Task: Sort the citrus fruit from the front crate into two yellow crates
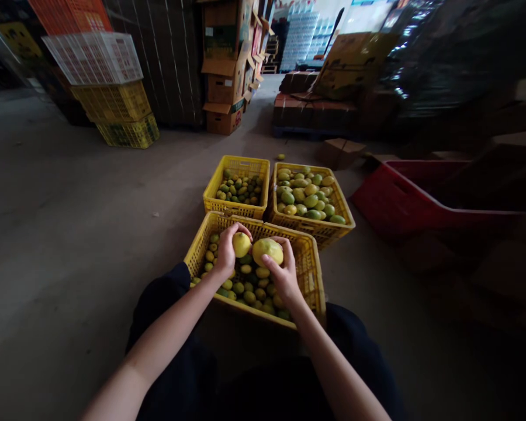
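My left hand (228,248) is closed round a small yellow lemon (241,244). A larger yellow-green lemon (267,251) sits in my right hand (287,272), with the thumb pressed on its near side. Both hands are held close together above the near yellow crate (313,275), where many green and yellow lemons (249,297) lie. Behind it on the left stands a smaller yellow crate (210,190) holding small, darker green lemons (241,188). To its right, another yellow crate (346,216) is piled with larger lemons (311,200).
A red crate (390,204) stands to the right. One loose lemon (281,156) lies on the floor (127,193) behind the crates. Stacked crates (109,99) rise at the far left, cardboard boxes (223,88) at the back. My knees flank the near crate.
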{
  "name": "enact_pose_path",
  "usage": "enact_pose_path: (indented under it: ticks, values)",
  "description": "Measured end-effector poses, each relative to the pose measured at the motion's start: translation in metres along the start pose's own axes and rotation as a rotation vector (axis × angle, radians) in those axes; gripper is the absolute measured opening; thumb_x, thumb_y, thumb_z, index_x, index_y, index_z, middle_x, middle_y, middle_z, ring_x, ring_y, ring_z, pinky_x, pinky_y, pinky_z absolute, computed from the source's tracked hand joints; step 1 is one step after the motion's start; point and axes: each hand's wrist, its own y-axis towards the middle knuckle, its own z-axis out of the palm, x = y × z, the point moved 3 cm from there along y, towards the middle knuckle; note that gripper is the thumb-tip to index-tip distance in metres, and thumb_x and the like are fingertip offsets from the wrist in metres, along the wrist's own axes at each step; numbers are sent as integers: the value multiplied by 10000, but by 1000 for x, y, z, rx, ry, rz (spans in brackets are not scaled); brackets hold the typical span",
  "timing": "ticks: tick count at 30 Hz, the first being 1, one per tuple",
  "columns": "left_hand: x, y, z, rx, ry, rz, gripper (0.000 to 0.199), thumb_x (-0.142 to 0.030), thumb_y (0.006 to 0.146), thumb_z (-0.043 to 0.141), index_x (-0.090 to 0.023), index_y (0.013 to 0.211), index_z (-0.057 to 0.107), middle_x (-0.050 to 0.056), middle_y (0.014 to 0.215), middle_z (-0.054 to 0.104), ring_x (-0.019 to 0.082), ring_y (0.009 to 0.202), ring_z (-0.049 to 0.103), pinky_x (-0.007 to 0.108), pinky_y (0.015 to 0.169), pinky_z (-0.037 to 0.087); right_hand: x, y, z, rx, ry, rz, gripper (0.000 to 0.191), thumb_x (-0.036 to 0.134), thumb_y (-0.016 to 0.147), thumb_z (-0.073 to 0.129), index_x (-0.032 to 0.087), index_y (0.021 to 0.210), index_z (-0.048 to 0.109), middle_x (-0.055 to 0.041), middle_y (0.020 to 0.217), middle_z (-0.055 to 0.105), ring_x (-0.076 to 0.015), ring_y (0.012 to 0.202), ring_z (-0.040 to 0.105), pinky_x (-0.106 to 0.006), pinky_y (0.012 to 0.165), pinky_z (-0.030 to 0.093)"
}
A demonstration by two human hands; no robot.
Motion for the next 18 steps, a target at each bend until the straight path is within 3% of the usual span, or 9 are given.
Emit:
enact_pose_path:
  ticks: [3, 8, 18]
  values:
    - [-8, -5, 0, 63, 117, 176, 361, -429, 837, 456, -181, 619, 601, 22, 651, 584, 133, 627, 527, 231, 628, 430, 1, -6, 3, 10, -5, -43, 380, 374, 686, 755, 273, 986, 544, 8, 931, 578, -181, 837, 552, -302, 753, 468]
    - [-14, -13, -1, 17, 172, 324, 379, -433, 859, 430, -195, 615, 594, 26, 654, 577, 150, 648, 521, 247, 652, 412, -6, -13, 9, -35, 47, -78, 429, 385, 680, 742, 278, 1029, 516, -3, 991, 543, -197, 894, 538, -327, 813, 463]
    - [-18, -22, 4, 29, 195, 417, 345, -369, 874, 410, -200, 652, 613, 27, 670, 584, 162, 649, 526, 268, 650, 397, -6, -15, 12, -69, 123, -117, 413, 381, 688, 732, 318, 1041, 527, -1, 1010, 537, -197, 923, 543, -332, 847, 448]
